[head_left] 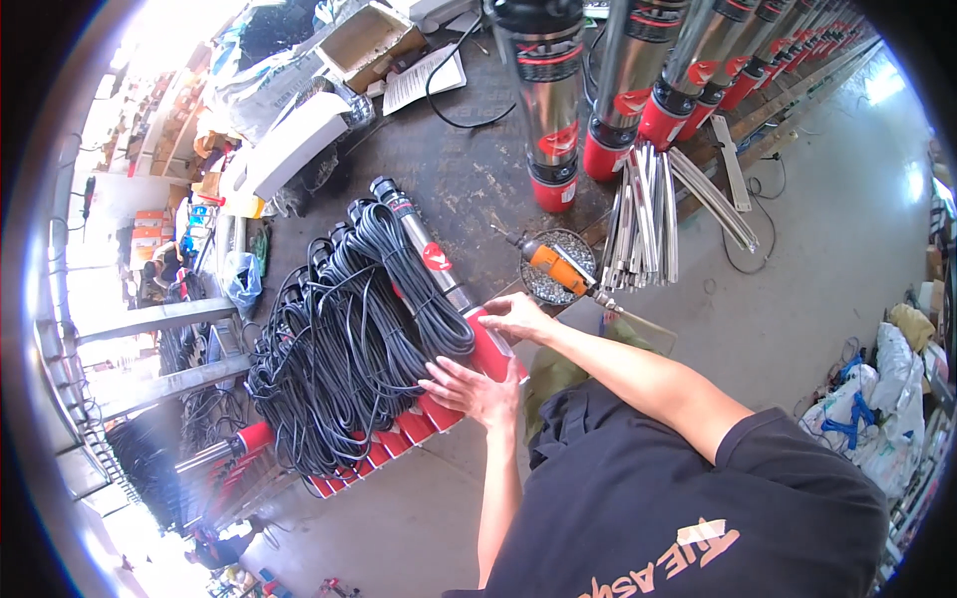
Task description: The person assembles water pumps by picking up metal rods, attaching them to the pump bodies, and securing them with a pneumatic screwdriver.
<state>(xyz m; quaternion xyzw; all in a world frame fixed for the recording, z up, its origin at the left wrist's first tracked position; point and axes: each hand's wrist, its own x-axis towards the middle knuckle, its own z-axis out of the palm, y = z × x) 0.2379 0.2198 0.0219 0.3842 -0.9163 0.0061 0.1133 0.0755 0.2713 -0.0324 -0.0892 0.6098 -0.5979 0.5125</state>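
A silver submersible pump (431, 254) with a black top and a red lower end lies nearest me at the right end of a row of similar pumps on the dark table. My right hand (518, 319) is closed by its fingertips on the upper side of the red end. My left hand (477, 391) has its fingers spread beside that same red end, fingertips by the cable bundle. Thick coils of black cable (374, 289) cover most of the row, and several red ends (414, 427) stick out below them.
Upright silver-and-red pumps (551, 110) line the far table edge. An orange power tool (555, 267) lies over a round container of small metal parts (538, 289). Flat metal strips (643, 224) jut past the edge. An open cardboard box (371, 45) and papers sit at the back.
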